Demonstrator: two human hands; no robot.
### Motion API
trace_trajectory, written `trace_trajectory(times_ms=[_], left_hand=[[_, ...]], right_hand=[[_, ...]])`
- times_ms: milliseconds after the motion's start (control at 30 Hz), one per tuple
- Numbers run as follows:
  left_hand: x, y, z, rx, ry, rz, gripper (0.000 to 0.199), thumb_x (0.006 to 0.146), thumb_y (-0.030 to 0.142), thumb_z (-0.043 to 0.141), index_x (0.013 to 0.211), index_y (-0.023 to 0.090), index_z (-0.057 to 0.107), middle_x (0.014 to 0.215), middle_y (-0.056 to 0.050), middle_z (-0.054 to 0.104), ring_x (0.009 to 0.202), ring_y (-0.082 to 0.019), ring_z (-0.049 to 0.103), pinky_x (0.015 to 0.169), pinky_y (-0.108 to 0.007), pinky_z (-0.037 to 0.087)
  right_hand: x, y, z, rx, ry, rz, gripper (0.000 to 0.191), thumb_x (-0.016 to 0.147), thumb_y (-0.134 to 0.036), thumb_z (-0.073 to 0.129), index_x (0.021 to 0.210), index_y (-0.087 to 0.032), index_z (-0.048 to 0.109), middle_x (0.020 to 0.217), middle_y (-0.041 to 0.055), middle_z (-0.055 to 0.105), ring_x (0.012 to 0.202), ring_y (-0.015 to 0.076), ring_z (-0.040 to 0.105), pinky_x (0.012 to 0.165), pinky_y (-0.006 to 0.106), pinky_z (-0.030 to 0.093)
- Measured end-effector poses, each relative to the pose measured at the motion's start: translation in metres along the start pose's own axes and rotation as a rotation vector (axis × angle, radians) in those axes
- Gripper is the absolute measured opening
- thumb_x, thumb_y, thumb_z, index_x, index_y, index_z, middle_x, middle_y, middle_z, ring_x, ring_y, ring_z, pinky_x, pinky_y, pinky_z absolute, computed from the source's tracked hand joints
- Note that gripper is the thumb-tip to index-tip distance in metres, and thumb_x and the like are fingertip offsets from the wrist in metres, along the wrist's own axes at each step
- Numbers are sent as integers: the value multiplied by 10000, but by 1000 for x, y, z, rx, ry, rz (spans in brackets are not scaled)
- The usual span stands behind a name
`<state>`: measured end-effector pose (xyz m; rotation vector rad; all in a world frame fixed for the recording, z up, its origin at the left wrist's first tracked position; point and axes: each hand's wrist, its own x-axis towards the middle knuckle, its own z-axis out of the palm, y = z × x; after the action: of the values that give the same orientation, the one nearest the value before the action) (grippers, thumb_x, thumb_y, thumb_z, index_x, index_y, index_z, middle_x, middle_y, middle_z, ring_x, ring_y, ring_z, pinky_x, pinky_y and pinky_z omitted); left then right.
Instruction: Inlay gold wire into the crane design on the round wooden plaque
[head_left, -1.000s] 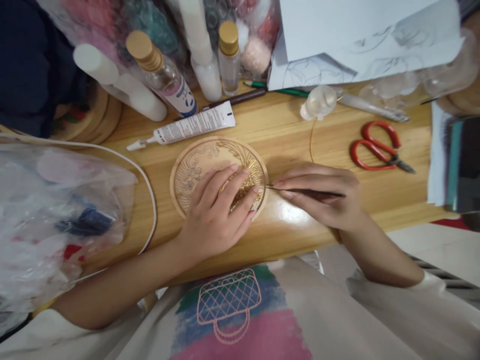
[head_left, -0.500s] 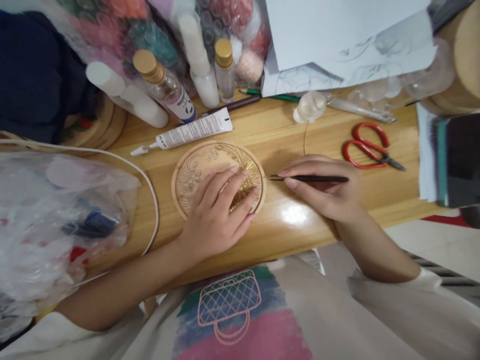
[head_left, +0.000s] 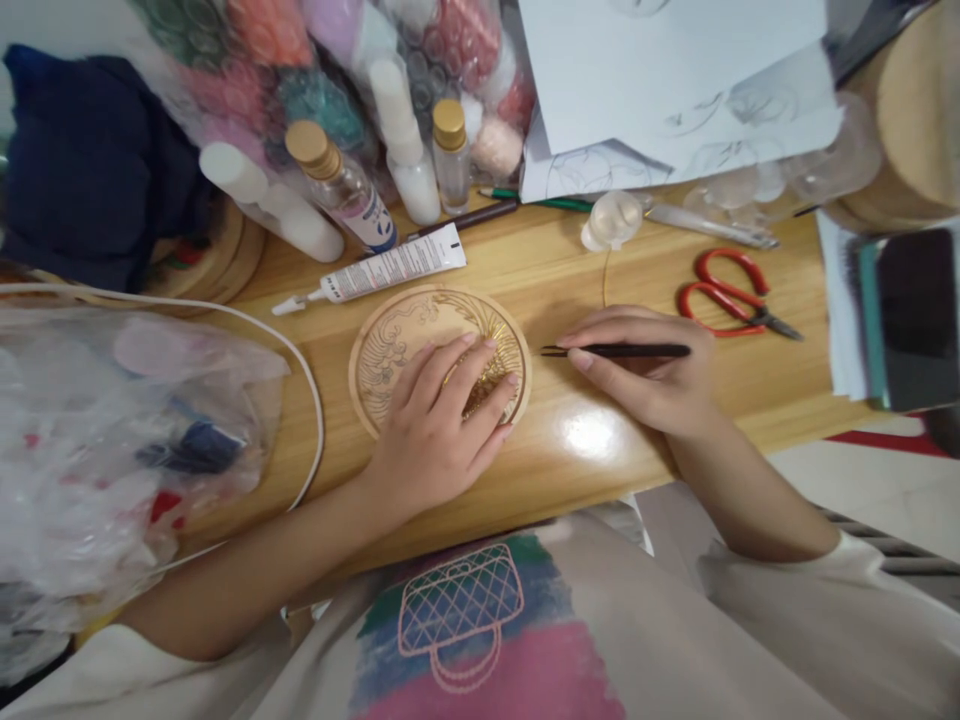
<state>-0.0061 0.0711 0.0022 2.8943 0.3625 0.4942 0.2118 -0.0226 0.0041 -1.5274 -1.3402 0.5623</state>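
A round wooden plaque (head_left: pixel 390 335) with a dark line drawing lies on the table, gold wire filling the lines on its right side. My left hand (head_left: pixel 442 420) rests flat over the lower middle of the plaque, fingers spread, hiding part of the pattern. Just right of the rim, my right hand (head_left: pixel 652 370) grips dark tweezers (head_left: pixel 626 351) held level, tips pointing left at the plaque. Whether the tips pinch anything is too fine to tell. A thin gold wire (head_left: pixel 606 280) runs from a small clear spool (head_left: pixel 615 220) down behind the right hand.
Red-handled cutters (head_left: pixel 727 295) lie to the right, near a phone (head_left: pixel 915 320). Behind the plaque are a glue tube (head_left: pixel 397 265), several bottles (head_left: pixel 352 200) and drawn-on paper sheets (head_left: pixel 675 90). A plastic bag (head_left: pixel 135 430) and white cable (head_left: pixel 315 400) occupy the left.
The camera view has shifted slightly. The tweezer tips sit a little farther right of the plaque's rim; my left hand stays in place on it.
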Motion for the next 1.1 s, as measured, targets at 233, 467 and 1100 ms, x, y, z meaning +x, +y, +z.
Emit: trace_trajectory(times_ms=[233, 467, 1100], left_hand=[[-1, -1, 4, -27, 37, 5, 273, 909, 240, 591, 1150, 133, 664, 1298, -207, 587, 1248, -351, 523, 1021, -550, 457], [-3, -2, 5, -38, 74, 10, 283, 914, 235, 577, 1155, 107, 656, 1280, -214, 593, 1233, -349, 523, 1019, -557, 449], [-3, -2, 7, -9, 36, 17, 287, 912, 266, 588, 1157, 137, 665, 1310, -208, 570, 1246, -352, 508, 1027, -564, 450]], right_hand=[[1, 7, 0, 209, 70, 126, 92, 791, -209, 754, 820, -293, 776, 803, -13, 766, 740, 158, 713, 683, 298, 590], [2, 18, 1, 310, 226, 178, 28, 747, -318, 802, 762, -314, 778, 773, -16, 764, 647, 177, 685, 585, 334, 553], [3, 22, 2, 279, 301, 213, 65, 717, -343, 806, 744, -295, 772, 712, -21, 726, 539, 141, 616, 517, 314, 498]])
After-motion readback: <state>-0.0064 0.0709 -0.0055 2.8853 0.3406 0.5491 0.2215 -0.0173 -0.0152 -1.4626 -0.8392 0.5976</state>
